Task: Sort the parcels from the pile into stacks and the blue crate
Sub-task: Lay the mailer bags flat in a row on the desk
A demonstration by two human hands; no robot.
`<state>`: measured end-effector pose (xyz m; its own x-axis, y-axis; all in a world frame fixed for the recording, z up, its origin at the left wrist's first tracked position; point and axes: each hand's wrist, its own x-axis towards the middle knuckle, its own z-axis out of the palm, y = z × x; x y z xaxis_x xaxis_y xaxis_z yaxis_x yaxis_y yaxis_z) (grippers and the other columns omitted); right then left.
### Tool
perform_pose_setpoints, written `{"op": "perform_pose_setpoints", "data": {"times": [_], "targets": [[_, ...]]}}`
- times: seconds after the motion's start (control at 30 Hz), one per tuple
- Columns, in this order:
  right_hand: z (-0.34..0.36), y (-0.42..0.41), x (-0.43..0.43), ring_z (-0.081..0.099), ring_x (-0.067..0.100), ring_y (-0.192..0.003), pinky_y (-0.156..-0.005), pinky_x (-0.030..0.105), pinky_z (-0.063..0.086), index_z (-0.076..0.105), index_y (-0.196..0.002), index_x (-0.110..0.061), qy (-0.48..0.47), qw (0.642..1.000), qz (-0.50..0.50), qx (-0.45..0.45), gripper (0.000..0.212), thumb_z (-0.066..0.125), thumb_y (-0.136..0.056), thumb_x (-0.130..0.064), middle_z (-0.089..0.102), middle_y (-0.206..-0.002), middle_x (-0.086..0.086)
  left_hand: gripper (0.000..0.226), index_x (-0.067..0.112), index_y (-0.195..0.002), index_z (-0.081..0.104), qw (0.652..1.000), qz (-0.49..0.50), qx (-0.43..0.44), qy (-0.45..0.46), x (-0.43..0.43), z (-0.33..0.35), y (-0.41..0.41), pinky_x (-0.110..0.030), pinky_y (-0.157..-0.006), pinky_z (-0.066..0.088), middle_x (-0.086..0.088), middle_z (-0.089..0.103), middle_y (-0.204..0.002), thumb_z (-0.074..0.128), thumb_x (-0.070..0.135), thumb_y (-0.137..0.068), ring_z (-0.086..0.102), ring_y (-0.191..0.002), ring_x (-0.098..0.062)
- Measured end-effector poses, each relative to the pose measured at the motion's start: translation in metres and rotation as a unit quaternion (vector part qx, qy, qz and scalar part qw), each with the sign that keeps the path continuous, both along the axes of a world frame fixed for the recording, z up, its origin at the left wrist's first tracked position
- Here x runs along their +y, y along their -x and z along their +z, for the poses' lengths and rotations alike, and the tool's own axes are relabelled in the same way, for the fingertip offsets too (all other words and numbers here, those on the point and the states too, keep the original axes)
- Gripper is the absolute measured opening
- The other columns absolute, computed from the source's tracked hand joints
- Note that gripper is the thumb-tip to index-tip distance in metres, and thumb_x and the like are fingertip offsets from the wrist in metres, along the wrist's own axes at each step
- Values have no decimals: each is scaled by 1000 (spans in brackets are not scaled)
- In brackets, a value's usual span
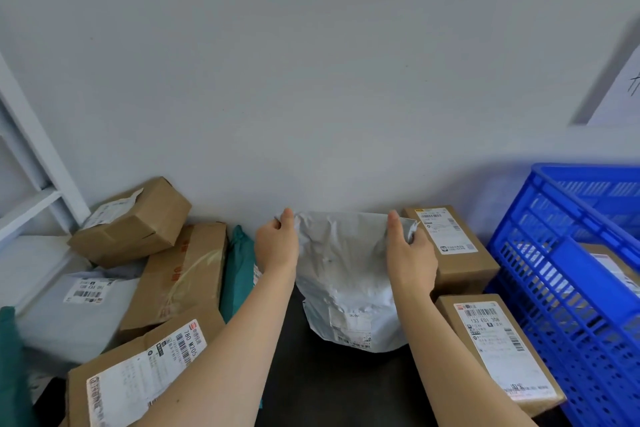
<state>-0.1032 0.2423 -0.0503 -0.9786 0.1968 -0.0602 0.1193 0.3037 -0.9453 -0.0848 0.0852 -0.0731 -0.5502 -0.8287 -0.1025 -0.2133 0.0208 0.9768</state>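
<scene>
A plain, pale grey-blue wall [311, 80] fills most of the view and is evenly lit. A white metal shelving frame [31, 163] is seen at the left edge. A white sheet with dark markings [620, 94] is fixed to the wall at the right. A dark tabletop [332, 388] occupies the lower centre.

The dark table [332, 388] is lying bare in the middle, at 6 o'clock. Brown boxes [180, 274] are piling up at 9 o'clock, blocking that side. Two boxes [460, 263] and the blue crate [568, 274] are standing at 3 o'clock. The wall [311, 80] is closing off 12 o'clock.
</scene>
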Motion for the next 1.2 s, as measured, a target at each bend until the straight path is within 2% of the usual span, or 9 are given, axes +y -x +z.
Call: {"op": "perform_pose_setpoints", "data": {"times": [0.23, 0.4, 0.53, 0.7, 0.83, 0.93, 1.0, 1.07, 1.2], "targets": [[0, 9, 10, 50, 28, -95, -84, 40, 40, 60, -113, -3, -53, 998, -26, 11, 48, 25, -105, -35, 60, -105, 13, 31, 15, -80, 67, 989, 33, 139, -42, 2, 6, -1, -30, -61, 39, 4, 52, -62, 45, 25, -100, 47, -58, -10], [8, 10, 12, 48, 25, -91, -84, 35, 38, 59, -116, 4, -24, 999, 2, 27, 51, 27, -106, -34, 61, -116, 19, 26, 11, -92, 69, 973, 28, 195, -116, -4, 20, -3, -25, -71, 49, 2, 64, -82, 46, 19, -99, 60, -82, -16], [10, 10, 14, 51, 31, -106, -81, 29, 33, 55, -123, 8, 6, 1000, 18, 11, 53, 28, -106, -34, 56, -129, 21, 28, 11, -96, 71, 971, 5, 183, -153, -8, 23, -5, -21, -64, 50, -2, 65, -86, 46, 23, -99, 61, -78, -15], [5, 14, 16, 45, 22, -91, -82, 33, 35, 60, -119, 0, -28, 999, 30, 12, 51, 27, -105, -36, 60, -111, 14, 30, 22, -87, 73, 974, 22, 180, -139, -11, 19, -3, -43, -94, 51, -6, 66, -96, 45, 25, -97, 62, -98, -25], [5, 20, 20, 47, 23, -94, -85, 36, 37, 59, -120, 1, -34, 999, 28, 13, 51, 28, -105, -36, 61, -117, 16, 28, 20, -95, 73, 972, 23, 191, -136, -11, 19, 0, -33, -75, 44, -3, 52, -80, 46, 23, -97, 46, -81, -22], [4, 21, 19, 46, 22, -90, -84, 36, 38, 60, -115, 4, -41, 999, 20, 12, 52, 28, -105, -36, 61, -116, 18, 28, 17, -98, 74, 972, 18, 187, -140, -10, 20, -1, -34, -78, 46, -1, 55, -82, 46, 23, -97, 50, -82, -23], [5, 20, 21, 51, 28, -97, -85, 37, 39, 60, -115, 3, -42, 999, 9, 12, 50, 29, -105, -35, 60, -119, 19, 27, 17, -94, 74, 974, 7, 179, -138, -8, 21, -2, -37, -90, 51, -2, 68, -95, 48, 22, -96, 62, -97, -23], [6, 20, 22, 52, 27, -98, -89, 40, 41, 62, -114, -1, -51, 999, 2, 18, 44, 32, -105, -32, 60, -123, 19, 26, 17, -88, 73, 971, -7, 175, -160, -9, 23, -2, -34, -85, 52, -4, 69, -100, 49, 22, -97, 64, -95, -22], [6, 18, 18, 41, 24, -133, -105, 38, 35, 39, -146, -17, -152, 980, 12, 132, 47, 45, -100, -21, 46, -146, 5, 30, 21, -89, 70, 961, -70, 159, -215, -11, 20, 0, -30, -77, 51, -4, 67, -104, 45, 31, -101, 63, -87, -18]]}}
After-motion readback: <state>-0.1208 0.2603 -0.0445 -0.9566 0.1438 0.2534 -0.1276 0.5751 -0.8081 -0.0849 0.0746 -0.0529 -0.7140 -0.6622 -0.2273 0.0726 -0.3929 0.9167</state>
